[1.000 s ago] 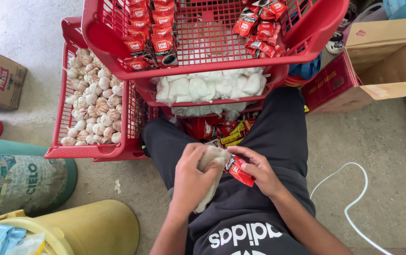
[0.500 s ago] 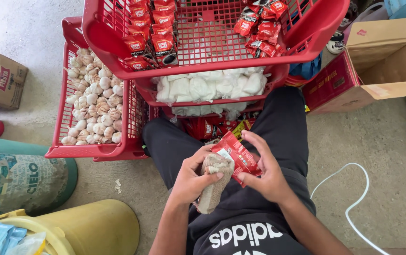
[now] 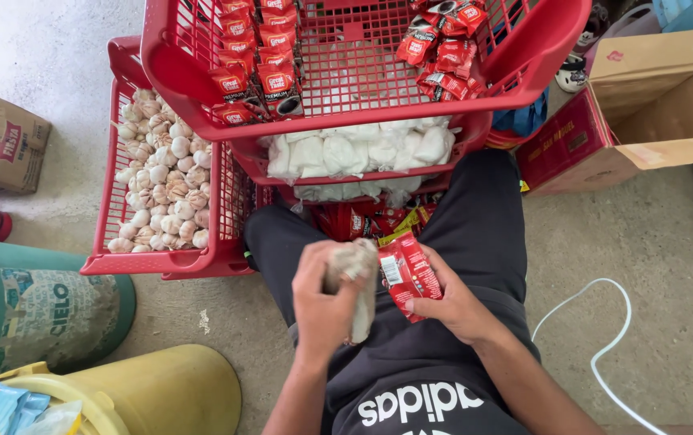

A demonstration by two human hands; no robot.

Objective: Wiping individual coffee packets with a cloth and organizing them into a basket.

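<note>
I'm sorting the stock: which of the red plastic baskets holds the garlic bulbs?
The low red plastic basket on the floor at the left; its pale garlic bulbs lie loose, while the others hold sachets or white bags.

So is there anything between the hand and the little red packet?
No. The right hand already holds the red packet, fingers touching it. The left hand grips a pale bag right beside it.

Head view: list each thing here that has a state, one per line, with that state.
left hand: closed around a clear bag
clear bag: held upright, pale contents
right hand: gripping red sachets
red sachets: held beside the bag
top red basket: partly filled with red sachets
left red basket: holding garlic bulbs
cardboard box: open
</note>
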